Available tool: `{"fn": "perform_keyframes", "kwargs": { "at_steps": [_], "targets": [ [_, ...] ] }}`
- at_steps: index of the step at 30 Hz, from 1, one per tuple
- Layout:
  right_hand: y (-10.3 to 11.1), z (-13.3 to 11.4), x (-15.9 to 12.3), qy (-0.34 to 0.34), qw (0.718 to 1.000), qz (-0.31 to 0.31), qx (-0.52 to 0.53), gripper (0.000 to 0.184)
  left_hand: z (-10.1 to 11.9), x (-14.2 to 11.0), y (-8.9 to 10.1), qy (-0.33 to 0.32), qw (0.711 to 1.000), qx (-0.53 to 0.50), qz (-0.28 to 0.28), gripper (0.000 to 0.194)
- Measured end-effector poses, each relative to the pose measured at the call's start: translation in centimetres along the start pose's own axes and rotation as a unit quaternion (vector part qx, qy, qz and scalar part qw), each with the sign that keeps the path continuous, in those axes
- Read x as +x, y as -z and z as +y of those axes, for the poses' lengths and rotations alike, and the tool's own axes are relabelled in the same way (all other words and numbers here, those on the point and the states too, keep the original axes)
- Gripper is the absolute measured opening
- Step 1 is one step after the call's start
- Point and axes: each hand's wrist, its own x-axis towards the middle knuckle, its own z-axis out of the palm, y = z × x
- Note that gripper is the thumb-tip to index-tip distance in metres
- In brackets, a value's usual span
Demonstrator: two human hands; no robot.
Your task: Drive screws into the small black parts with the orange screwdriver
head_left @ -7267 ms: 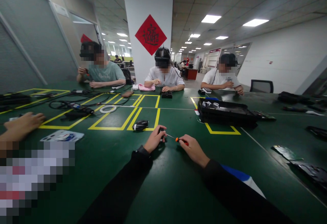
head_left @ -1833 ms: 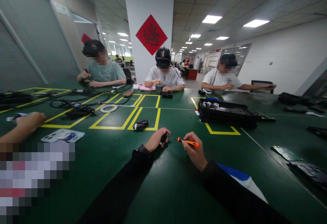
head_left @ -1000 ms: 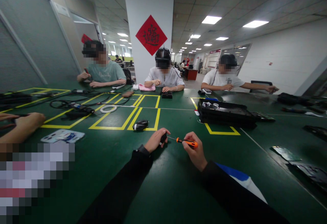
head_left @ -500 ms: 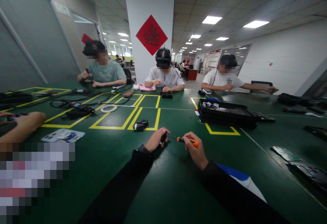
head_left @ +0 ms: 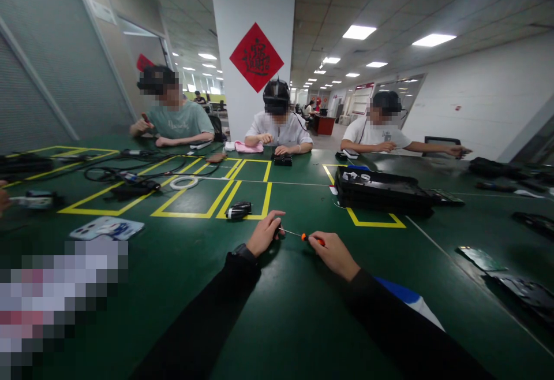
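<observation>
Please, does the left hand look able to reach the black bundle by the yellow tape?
Probably yes: the black bundle lies near the left hand with nothing standing between them, though the hand seems to hold a small dark part.

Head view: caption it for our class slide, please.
Over a green table, the right grip holds an orange screwdriver, its shaft pointing toward a small dark part in the left grip.

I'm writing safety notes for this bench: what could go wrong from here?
The screwdriver points toward the left hand, so a slip might jab it. The small dark part is held in that hand, so it could twist if the grip loosens.
</observation>
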Motion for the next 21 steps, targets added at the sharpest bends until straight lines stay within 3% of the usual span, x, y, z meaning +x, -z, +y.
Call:
{"fn": "perform_keyframes", "kwargs": {
  "at_steps": [9, 21],
  "targets": [
    [-0.9, -0.5, -0.5, 0.011, 0.999, 0.006, 0.049, 0.014, -0.1, 0.4, 0.2, 0.03, 0.998, -0.05, -0.02, 0.039],
    [-1.2, -0.6, -0.3, 0.018, 0.999, 0.034, 0.014, 0.021, -0.1, 0.3, 0.3, 0.008, 0.999, 0.037, -0.007, 0.04]
  ]
}}
